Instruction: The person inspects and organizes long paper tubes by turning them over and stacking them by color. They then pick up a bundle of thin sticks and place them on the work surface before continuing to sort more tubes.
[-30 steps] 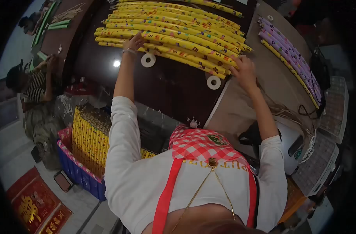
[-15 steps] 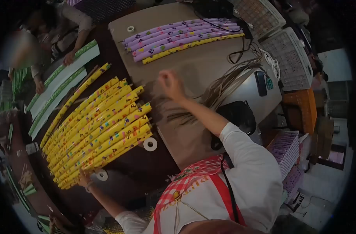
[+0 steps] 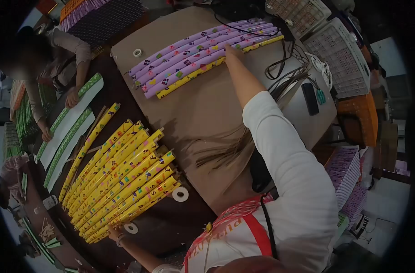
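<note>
My right hand [image 3: 233, 53] reaches over the far part of the table, touching the row of purple patterned rolls [image 3: 184, 61] beside the single yellow roll [image 3: 193, 78] at their near edge. Its fingers are mostly hidden behind the hand, so their grip does not show. At lower left, my left hand [image 3: 114, 232] rests with fingers extended against the nearest roll of a fanned stack of yellow patterned rolls [image 3: 121, 179]. Both groups of rolls are long, thin tubes with small coloured prints.
Dark strips [image 3: 225, 152] trail over the brown table [image 3: 193, 118]. Tape rolls [image 3: 180, 194] lie around the yellow stack. A black phone-like object [image 3: 309, 98] is at right, near white crates [image 3: 339, 57]. At left, another person's hands [image 3: 72, 98] hold green-edged sheets [image 3: 64, 125].
My right hand has gone from above the middle of the table to the purple rolls. My left hand stays by the yellow stack. The whole view has shifted slightly.
</note>
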`<state>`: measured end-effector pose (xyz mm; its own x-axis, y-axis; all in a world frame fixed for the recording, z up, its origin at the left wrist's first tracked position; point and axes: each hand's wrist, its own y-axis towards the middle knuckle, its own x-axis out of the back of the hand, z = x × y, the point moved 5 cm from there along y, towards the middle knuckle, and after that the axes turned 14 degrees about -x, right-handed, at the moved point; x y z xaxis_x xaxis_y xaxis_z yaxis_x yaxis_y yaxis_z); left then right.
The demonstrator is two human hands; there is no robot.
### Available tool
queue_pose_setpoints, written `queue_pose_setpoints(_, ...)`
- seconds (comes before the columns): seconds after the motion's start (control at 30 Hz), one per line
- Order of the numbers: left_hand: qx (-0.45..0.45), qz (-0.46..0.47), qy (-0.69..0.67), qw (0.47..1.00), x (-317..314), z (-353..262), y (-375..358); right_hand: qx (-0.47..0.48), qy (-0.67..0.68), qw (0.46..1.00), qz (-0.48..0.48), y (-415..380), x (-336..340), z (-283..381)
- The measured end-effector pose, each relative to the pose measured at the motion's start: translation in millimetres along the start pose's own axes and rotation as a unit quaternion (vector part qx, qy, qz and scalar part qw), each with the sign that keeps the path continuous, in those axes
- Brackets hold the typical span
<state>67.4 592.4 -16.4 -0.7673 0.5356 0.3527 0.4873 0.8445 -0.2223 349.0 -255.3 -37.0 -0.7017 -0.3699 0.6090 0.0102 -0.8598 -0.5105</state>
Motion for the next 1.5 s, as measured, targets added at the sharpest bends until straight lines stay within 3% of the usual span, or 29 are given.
queue_pose_setpoints(0.07, -0.018, -0.039, 0.027, 0.999, -9, -9, -14, -0.021, 0.108, 0.989, 0.099, 19, -16, -2)
queue_pose_setpoints(0.17, -0.026, -0.073, 0.042, 0.996, -17, -19, -28, -0.043, 0.2, 0.969, 0.14, 15, -5, -9)
queue_pose_setpoints(0.27, -0.014, -0.069, 0.023, 0.997, -18, -22, -32, -0.017, 0.174, 0.978, 0.114, 41, 0, -21)
queue_pose_setpoints(0.33, 0.009, -0.082, 0.124, 0.989, -13, -18, -28, -0.011, 0.133, 0.985, 0.114, 70, -5, -34)
queue_pose_setpoints(0.47, -0.08, -0.094, 0.179, 0.976, -10, -22, -34, 0.056, 0.086, 0.985, 0.141, 33, 2, -26)
queue_pose_setpoints(0.5, -0.082, -0.097, 0.178, 0.976, -8, -22, -36, -0.026, 0.051, 0.985, 0.16, 30, -6, -26)
queue_pose_setpoints(0.6, -0.202, -0.085, 0.21, 0.953, -27, -70, -100, -0.078, 0.046, 0.985, 0.144, 5, -8, -17)
queue_pose_setpoints(0.67, -0.329, -0.082, 0.218, 0.915, -44, -99, -135, -0.01, 0.042, 0.992, 0.121, 51, -42, -22)
queue_pose_setpoints(0.7, -0.405, -0.085, 0.255, 0.874, -49, -102, -138, 0.043, 0.043, 0.984, 0.17, 56, -48, -16)
queue_pose_setpoints(0.77, -0.439, 0.044, 0.114, 0.89, -97, -125, -169, -0.012, 0.067, 0.981, 0.183, 5, -8, -10)
queue_pose_setpoints(0.8, -0.499, 0.109, 0.184, 0.84, -128, -144, -196, -0.049, 0.123, 0.962, 0.24, 11, -12, -16)
queue_pose_setpoints(0.87, -0.613, 0.231, 0.128, 0.744, -196, -171, -233, -0.096, 0.222, 0.923, 0.3, 15, -9, -28)
queue_pose_setpoints(0.93, -0.596, 0.339, 0.059, 0.725, -265, -186, -258, -0.069, 0.233, 0.919, 0.31, 9, 6, -42)
queue_pose_setpoints(1.0, -0.626, 0.435, 0.06, 0.644, -336, -196, -284, -0.043, 0.241, 0.914, 0.324, 15, 21, -58)
queue_pose_setpoints(1.03, -0.552, 0.483, 0.099, 0.672, -372, -191, -289, -0.041, 0.234, 0.913, 0.331, 21, 26, -71)
queue_pose_setpoints(1.1, -0.642, 0.497, 0.114, 0.573, -455, -164, -292, -0.014, 0.222, 0.92, 0.324, 17, 47, -92)
queue_pose_setpoints(1.27, -0.68, 0.473, 0.285, 0.482, -529, -154, -340, -0.014, 0.167, 0.947, 0.275, -19, 89, -128)
queue_pose_setpoints(1.4, -0.714, 0.41, 0.338, 0.456, -532, -145, -353, -0.028, 0.157, 0.956, 0.245, -27, 99, -142)
queue_pose_setpoints(1.43, -0.706, 0.399, 0.293, 0.507, -534, -134, -347, -0.027, 0.154, 0.956, 0.247, -27, 99, -144)
queue_pose_setpoints(1.5, -0.698, 0.416, 0.289, 0.506, -531, -136, -349, -0.038, 0.154, 0.955, 0.25, -28, 101, -149)
